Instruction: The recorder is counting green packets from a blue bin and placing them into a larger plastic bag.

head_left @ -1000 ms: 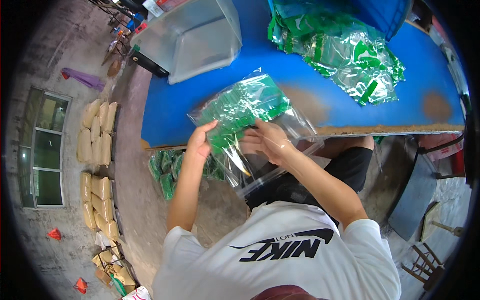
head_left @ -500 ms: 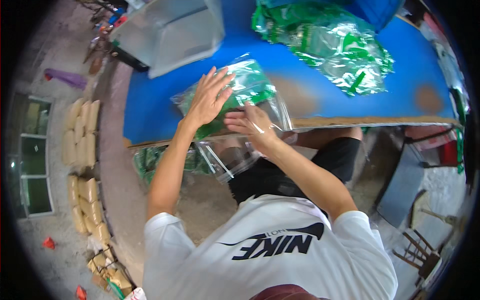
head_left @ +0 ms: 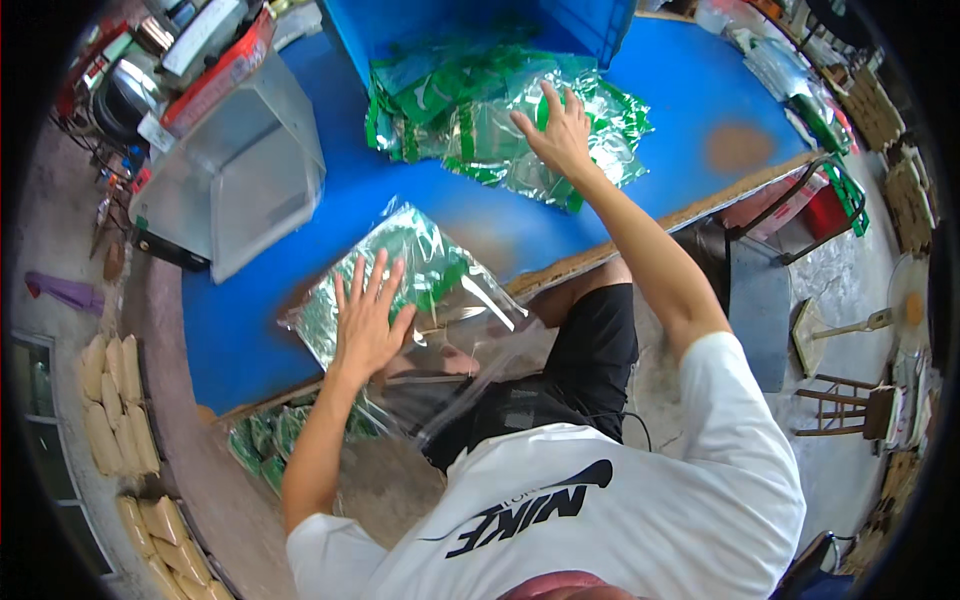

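My left hand [head_left: 370, 325] lies flat with fingers spread on a clear and green plastic bag [head_left: 420, 262] at the table's front edge. The bag's clear end hangs over that edge above my lap. My right hand [head_left: 560, 130] is stretched out over a loose pile of green and clear plastic bags [head_left: 490, 125], its fingers apart and nothing visible in them. That pile spills out from the mouth of a blue bin [head_left: 350, 40] at the back of the table. Whether the right fingertips touch the pile I cannot tell.
A translucent plastic box [head_left: 265, 165] rests on its side at the table's left. The blue tabletop [head_left: 230, 330] ends in a worn front edge. Below it are more green packages [head_left: 265, 440]. Tan sacks [head_left: 120, 400] are stacked on the floor at left; a wooden stool [head_left: 850, 405] stands at right.
My right hand has left the bag at the front edge and reached up and right to the pile. My left hand stays on the bag. The whole view has turned and shifted.
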{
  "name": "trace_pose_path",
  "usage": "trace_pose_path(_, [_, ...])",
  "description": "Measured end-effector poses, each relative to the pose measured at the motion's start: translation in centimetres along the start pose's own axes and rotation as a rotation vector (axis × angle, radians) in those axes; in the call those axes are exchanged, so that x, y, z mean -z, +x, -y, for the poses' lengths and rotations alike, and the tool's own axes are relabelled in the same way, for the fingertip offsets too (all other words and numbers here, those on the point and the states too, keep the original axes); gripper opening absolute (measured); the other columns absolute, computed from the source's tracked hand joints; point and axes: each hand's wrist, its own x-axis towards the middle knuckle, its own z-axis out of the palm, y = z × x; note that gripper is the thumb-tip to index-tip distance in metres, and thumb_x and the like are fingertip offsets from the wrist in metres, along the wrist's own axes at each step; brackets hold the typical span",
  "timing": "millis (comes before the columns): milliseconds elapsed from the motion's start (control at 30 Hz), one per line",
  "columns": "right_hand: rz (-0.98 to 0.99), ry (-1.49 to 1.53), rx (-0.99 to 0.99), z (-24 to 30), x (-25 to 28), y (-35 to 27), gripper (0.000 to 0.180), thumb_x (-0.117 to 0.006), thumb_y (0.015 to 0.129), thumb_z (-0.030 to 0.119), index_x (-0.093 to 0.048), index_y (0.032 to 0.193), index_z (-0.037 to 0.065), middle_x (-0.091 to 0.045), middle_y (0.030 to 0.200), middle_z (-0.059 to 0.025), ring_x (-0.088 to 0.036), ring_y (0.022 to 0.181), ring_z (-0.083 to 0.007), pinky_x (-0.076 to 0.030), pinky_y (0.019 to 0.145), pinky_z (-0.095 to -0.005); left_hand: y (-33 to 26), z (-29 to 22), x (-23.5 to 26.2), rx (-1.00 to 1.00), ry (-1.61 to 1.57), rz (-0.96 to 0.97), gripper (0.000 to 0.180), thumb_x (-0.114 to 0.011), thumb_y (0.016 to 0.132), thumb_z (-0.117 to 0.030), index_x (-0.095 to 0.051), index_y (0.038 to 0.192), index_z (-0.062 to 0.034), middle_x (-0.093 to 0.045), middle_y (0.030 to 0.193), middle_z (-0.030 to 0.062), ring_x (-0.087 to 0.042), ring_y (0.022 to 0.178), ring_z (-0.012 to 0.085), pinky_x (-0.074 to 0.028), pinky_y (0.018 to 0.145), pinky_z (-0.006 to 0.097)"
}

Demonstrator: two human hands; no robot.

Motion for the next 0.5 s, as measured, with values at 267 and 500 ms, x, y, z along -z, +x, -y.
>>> trace_pose_path(267, [0.380, -0.225, -0.094, 3.7, -3.1, -4.8, 0.089, -0.050, 0.090, 0.071, -0.033, 0.157, 0.015, -0.022, 0.158, -0.0373, -0.017, 0.147, -0.0566, -0.011, 0.118, -0.0686, -5.1, 10.7, 2.7, -0.035, 0.029, 0.119, 0.070, -0.060, 0.093, -0.036, -0.037, 0.156, -0.0160, -0.027, 0.166, 0.0100, -0.017, 0.154, 0.0366, -0.005, 0.124, 0.058])
trace_pose_path(500, [0.360, -0.111, -0.043, 5.0, -2.9, -5.0, 0.079, -0.051, 0.094, 0.066, -0.039, 0.153, 0.014, -0.032, 0.156, -0.0315, -0.023, 0.147, -0.0512, -0.017, 0.117, -0.0665, -3.3, 11.6, 6.0, -0.089, 0.462, 0.005, 0.039, -0.067, 0.084, -0.013, -0.064, 0.123, -0.0081, -0.044, 0.152, 0.0157, -0.036, 0.144, 0.0387, -0.026, 0.119, 0.055])
